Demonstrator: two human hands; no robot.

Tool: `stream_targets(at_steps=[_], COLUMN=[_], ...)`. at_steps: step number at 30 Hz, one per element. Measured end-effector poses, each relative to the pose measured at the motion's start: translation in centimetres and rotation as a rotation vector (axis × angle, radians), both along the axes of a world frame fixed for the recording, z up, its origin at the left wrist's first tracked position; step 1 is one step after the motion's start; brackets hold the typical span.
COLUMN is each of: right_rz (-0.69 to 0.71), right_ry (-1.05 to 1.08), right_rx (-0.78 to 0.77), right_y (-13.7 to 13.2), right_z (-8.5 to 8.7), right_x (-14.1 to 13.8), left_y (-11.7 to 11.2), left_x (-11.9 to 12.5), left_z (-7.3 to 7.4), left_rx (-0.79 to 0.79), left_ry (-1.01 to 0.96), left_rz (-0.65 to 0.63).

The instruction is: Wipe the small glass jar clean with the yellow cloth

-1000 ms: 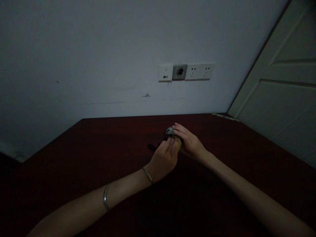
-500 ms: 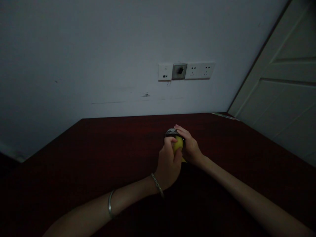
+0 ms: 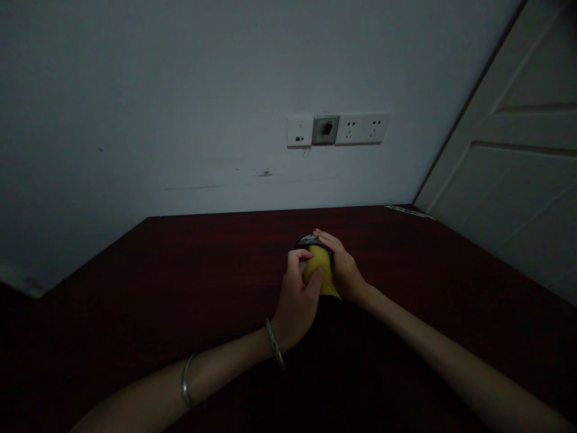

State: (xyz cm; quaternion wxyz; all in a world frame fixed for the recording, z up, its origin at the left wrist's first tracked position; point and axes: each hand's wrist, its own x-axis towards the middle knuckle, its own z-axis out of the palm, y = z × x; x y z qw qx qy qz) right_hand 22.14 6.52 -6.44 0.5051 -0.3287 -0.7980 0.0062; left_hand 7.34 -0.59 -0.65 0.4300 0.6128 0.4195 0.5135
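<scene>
Your left hand (image 3: 295,304): index finger (image 3: 300,255) arched over, tip toward right hand (image 3: 346,269); thumb (image 3: 314,281) angled forward beneath it. Left wrist (image 3: 285,338) bent forward; bare left forearm (image 3: 225,365) runs back and leftward from hand. Your right hand just right of left, fingers (image 3: 328,239) reaching forward-left, thumb hidden. Right wrist (image 3: 367,294) nearly straight; bare right forearm (image 3: 419,335) slants back rightward.

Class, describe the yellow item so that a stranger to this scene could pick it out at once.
Find the dark red table against the wall. Near its middle, the braceleted left hand faces the right hand across a dark, glossy-topped object. Under the left hand's thumb, in front of that object, is the yellow item, the only plainly yellow thing in view.
</scene>
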Motion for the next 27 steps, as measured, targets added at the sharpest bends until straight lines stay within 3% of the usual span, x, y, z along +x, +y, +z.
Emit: stream_targets(at_steps=[5,8,10,14,19,24,26,27], right_rz=[-0.014,-0.092,-0.127,-0.157,-0.150,-0.087,-0.061,-0.042], right_ry=[0.038,0.158,0.243,0.347,0.390,0.397,0.403,0.409], right_rx=[0.056,-0.008,-0.070,-0.115,-0.147,-0.221,-0.287,-0.326], right_y=[0.1,0.2,0.4,0.8,0.7,0.2,0.0,-0.1], right_z=[1.3,2.0,2.2,2.2,2.3,2.6,2.7,2.8], right_x=[0.2,0.5,0.8,1.3,1.0,0.3,-0.1,-0.3], left_y=[0.2,0.5,0.8,1.3,1.4,2.6,3.9,4.6], left_x=[-2.7,-4.5,-5.5,-5.9,-4.7,-4.6,-4.8,-4.9], left_z=[-0.2,-0.7,-1.1,-2.3,-3.0,-0.8,0.3,0.6], left_rx=[0.402,0.737,0.876,0.779,0.644,0.341,0.246,0.240], left_ry=[0.353,0.545,0.661,0.891,1.086,0.899,0.776,0.701], left_rz=[-0.079,-0.099,-0.170,-0.233,-0.381,-0.560,-0.514,-0.399])
